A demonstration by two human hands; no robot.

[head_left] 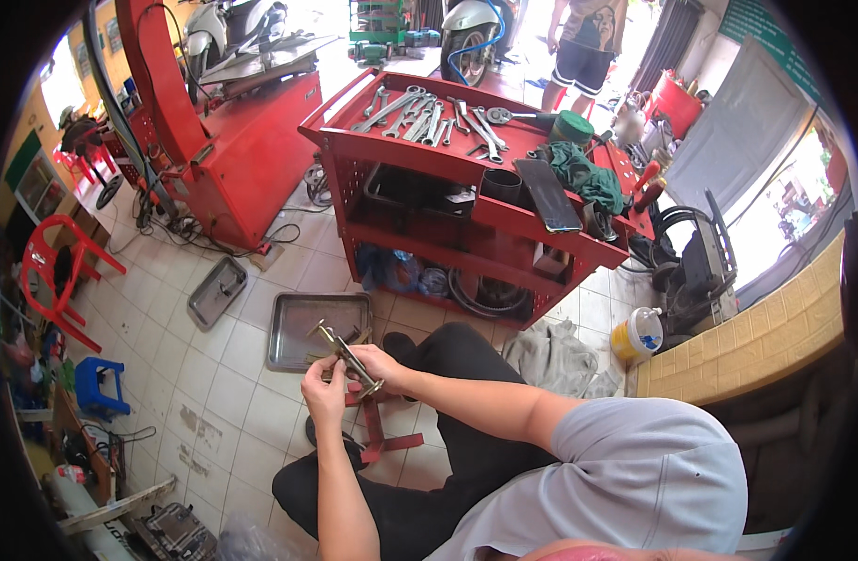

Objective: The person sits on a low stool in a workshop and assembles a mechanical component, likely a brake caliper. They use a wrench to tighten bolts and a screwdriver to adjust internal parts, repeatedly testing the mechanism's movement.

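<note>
A long gold-coloured metal part (pixel 361 370), with a wider piece at each end, slants between my two hands above the floor. My left hand (pixel 325 387) pinches it with closed fingers at its near left side. From the right, my right hand (pixel 376 364) grips the same part around its middle; some of those fingers are hidden. Just beyond the hands, a shallow metal tray (pixel 277 329) lies on the tiles, with thin metal pieces partly covered by the hands. Below the hands stands a red metal frame (pixel 380 438) between my legs.
A red tool cart (pixel 447 241) stands ahead, carrying several wrenches (pixel 415 114), a green cloth (pixel 586 176) and a dark flat device (pixel 547 194). A smaller tray (pixel 217 293) and red lift (pixel 242 168) are left. Grey cloth (pixel 558 355) and a yellow-white bucket (pixel 637 336) lie right. A person (pixel 586 42) stands beyond.
</note>
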